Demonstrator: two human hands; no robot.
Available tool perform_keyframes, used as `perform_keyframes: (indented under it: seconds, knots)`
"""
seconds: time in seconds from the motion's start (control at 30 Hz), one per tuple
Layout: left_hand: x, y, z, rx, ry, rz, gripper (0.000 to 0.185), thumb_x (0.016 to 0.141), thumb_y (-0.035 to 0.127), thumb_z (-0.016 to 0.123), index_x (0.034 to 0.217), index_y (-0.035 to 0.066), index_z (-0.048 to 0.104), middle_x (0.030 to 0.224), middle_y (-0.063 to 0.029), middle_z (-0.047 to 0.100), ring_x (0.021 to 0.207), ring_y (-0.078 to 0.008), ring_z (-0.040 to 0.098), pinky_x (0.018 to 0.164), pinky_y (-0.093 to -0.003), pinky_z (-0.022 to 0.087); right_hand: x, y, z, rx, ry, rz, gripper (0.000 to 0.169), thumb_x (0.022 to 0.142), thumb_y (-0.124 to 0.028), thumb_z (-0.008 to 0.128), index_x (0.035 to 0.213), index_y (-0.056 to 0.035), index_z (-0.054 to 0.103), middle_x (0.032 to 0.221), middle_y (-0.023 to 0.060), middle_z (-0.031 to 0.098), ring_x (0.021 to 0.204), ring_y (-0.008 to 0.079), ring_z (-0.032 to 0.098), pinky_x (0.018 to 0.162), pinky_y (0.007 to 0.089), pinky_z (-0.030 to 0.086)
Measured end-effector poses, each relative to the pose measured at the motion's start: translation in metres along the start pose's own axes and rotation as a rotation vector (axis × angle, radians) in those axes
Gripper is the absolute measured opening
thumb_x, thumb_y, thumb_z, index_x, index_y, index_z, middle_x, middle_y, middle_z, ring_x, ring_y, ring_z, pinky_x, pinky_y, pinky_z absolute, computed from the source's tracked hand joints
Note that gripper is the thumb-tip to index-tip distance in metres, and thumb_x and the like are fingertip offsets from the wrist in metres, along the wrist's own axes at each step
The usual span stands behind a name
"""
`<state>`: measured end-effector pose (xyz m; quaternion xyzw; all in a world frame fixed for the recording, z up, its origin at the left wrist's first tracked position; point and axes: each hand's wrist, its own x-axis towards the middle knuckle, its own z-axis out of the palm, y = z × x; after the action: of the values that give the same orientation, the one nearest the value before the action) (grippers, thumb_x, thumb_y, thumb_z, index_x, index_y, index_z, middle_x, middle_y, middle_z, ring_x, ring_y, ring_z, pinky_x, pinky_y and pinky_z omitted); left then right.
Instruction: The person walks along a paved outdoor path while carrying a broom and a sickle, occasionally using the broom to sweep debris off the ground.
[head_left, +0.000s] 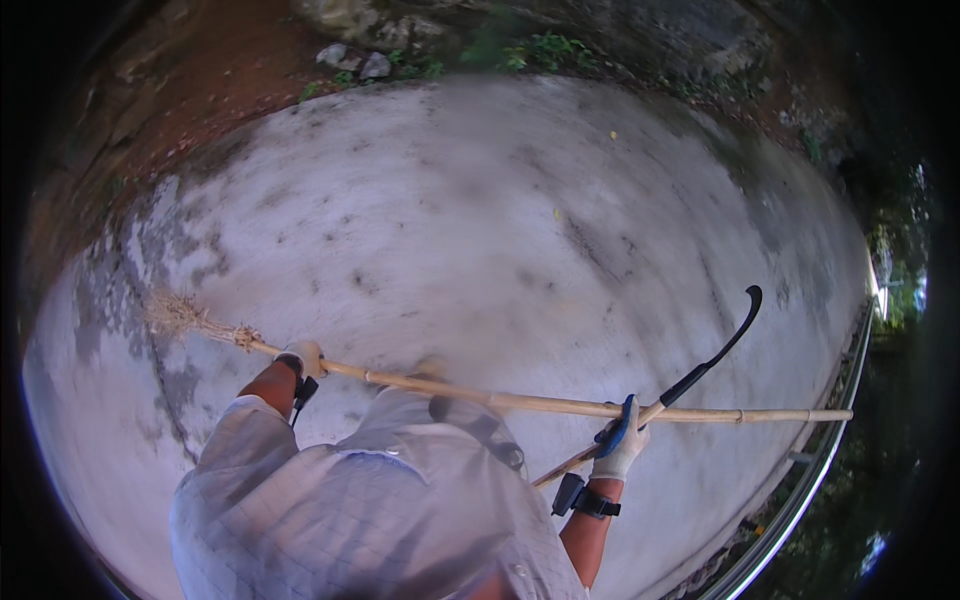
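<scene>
A broom with a long bamboo handle (540, 403) lies across the front of my body, its dry twig head (180, 315) out to the left. My left hand (304, 358), in a pale work glove, is closed around the handle close to the twigs. Farther right, my right hand (621, 439) wears a white glove with a blue coated palm. It grips the wooden shaft of a long-handled sickle (724, 349), and the bamboo crosses at the same grip. The sickle's dark hooked blade points up and right; its shaft (566, 465) runs down behind my hand.
Under me is a stained concrete road (450, 247) with a few yellow leaves. A metal guardrail (817, 480) curves along the right edge, with dark foliage beyond. Bare earth (225, 67), stones (375, 66), green plants (555, 51) and a rock face (660, 37) border the far side.
</scene>
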<state>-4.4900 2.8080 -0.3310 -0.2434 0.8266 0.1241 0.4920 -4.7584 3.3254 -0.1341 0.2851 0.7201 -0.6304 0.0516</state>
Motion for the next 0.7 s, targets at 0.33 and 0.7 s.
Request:
perform_keyframes:
  seconds: [0.33,0.7]
  knots:
    - [0.08,0.069,-0.088,0.307,0.108,0.288,0.037,0.067,0.039,0.074,0.096,0.016,0.074,0.096,-0.0111,0.071,0.089,-0.028,0.068,0.08,-0.0376,0.054,-0.073,0.033,-0.078,0.113,0.413,0.001,0.029,0.088,-0.034,0.066,0.079,-0.0119,0.049,0.051,-0.0015,0.043,0.034,0.0085,0.036,0.031,0.0237,0.031]
    - [0.093,0.285,-0.192,0.674,0.344,0.686,0.025,0.071,0.033,0.07,0.09,0.017,0.074,0.09,-0.0095,0.071,0.089,-0.0271,0.068,0.077,-0.0397,0.053,-0.196,0.117,-0.15,0.431,0.969,0.103,0.026,0.088,-0.039,0.063,0.085,-0.0158,0.05,0.056,-0.0036,0.041,0.039,0.0065,0.032,0.034,0.022,0.025]
